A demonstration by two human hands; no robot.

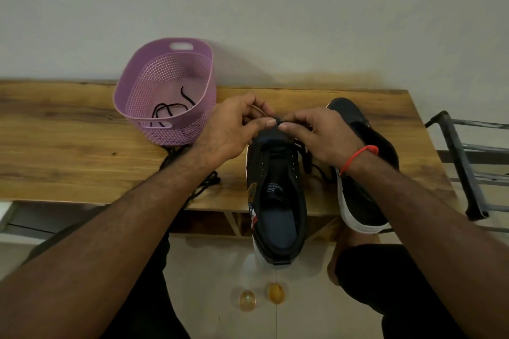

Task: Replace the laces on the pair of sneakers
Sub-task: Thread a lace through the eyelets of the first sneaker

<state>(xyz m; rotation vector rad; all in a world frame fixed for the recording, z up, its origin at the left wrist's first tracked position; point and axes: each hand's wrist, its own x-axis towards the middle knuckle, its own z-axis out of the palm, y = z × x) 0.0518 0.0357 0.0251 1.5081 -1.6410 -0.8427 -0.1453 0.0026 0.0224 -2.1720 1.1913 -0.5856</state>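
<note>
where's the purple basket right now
The purple basket sits on the wooden table at the left of the head view, against the wall, just left of the left hand.

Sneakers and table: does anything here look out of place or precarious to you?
Yes. The near sneaker juts well past the table edge at its heel, so it could tip. The other sneaker also overhangs. A loose lace trails off the edge, and another lace lies in the basket.
</note>
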